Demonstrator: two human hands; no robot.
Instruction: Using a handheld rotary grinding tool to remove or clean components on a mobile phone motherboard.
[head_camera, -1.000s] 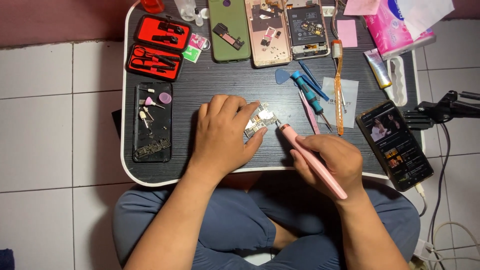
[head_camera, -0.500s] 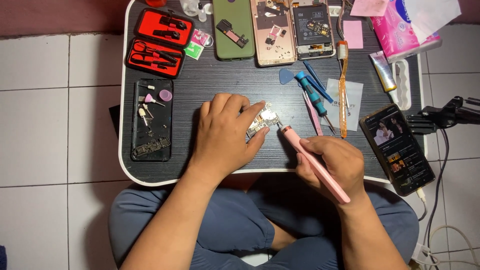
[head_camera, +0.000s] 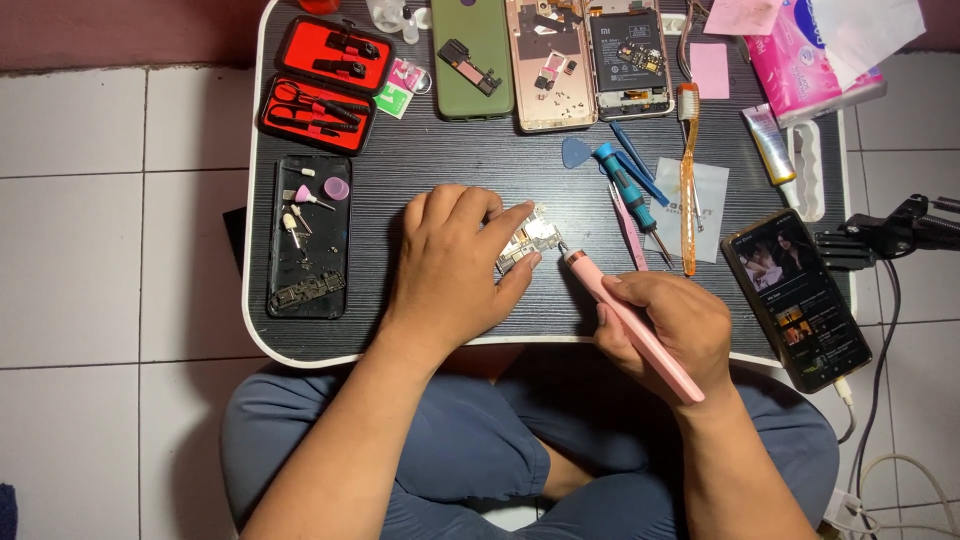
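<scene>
Left hand (head_camera: 450, 265) pinches a small board (head_camera: 527, 242) at table (head_camera: 420, 165) centre, fingers curled narrow. Right hand (head_camera: 668, 330) at 4 o'clock grips a pink pen tool (head_camera: 630, 322), tip touching the board. Bare tabletop at 12 o'clock; near edge just behind both wrists.

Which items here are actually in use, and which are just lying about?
In use: left hand pinning the small circuit board; right hand holding the pink pen-shaped tool at it.

Lying about: red tool case, green phone, toothbrush, blue screwdriver, lit phone.

Pink pen tool (head_camera: 634, 325); black, fine-striped table (head_camera: 450, 165); red-edged tool case (head_camera: 325, 82); green phone back (head_camera: 473, 58).
</scene>
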